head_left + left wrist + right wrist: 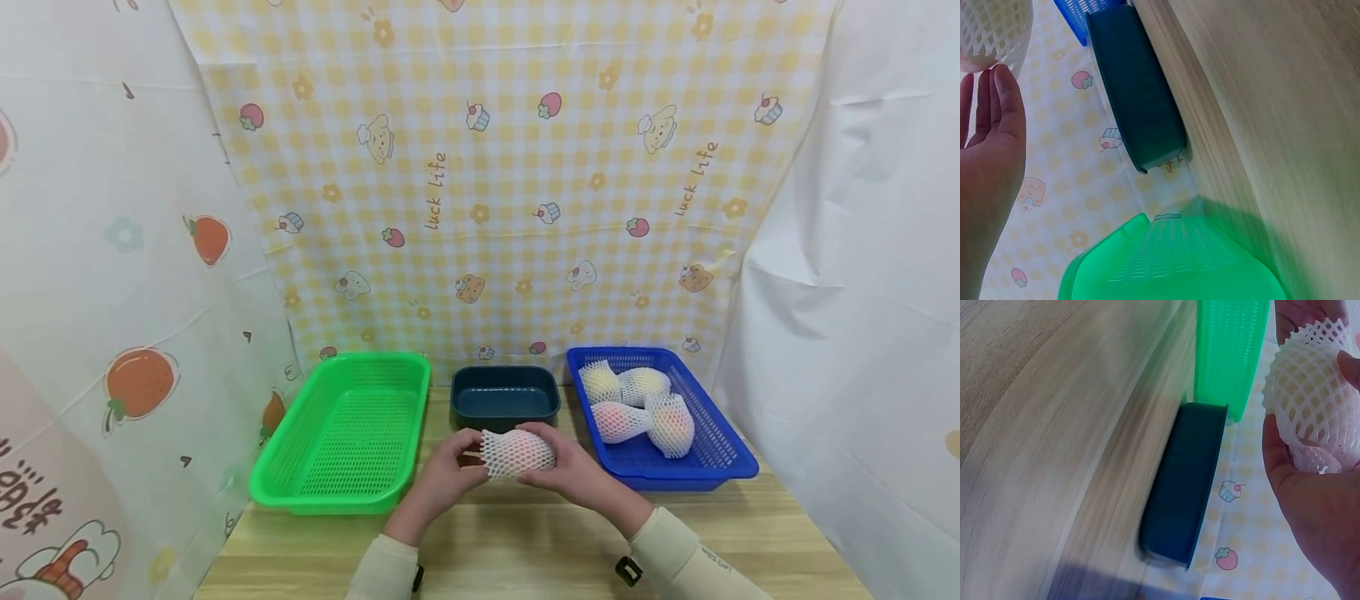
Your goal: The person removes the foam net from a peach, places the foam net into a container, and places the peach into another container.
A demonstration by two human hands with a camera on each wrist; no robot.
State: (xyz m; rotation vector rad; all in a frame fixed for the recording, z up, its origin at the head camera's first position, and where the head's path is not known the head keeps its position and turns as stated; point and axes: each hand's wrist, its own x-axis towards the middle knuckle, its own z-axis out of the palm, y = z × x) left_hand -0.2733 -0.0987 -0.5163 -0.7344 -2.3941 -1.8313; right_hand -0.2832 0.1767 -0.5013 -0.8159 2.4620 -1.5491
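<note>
Above the table's middle, both hands hold a pale pink, round fruit in a white foam net point(519, 453). My right hand point(573, 475) grips its right side, with thumb and fingers curled round the net point(1313, 394). At the net's loose left end is my left hand point(446, 475), thumb and fingertips on the mesh. The left wrist view shows these fingers point(1000, 106) fairly long against the net's lower edge. What kind of fruit it is stays hidden under the mesh.
Just behind the hands stands a dark teal tray point(506, 372). To the left is a green perforated basket point(341, 500). On the right, a blue basket point(667, 482) contains several netted fruits point(671, 427). A patterned cloth point(480, 250) hangs behind the wooden table point(517, 550).
</note>
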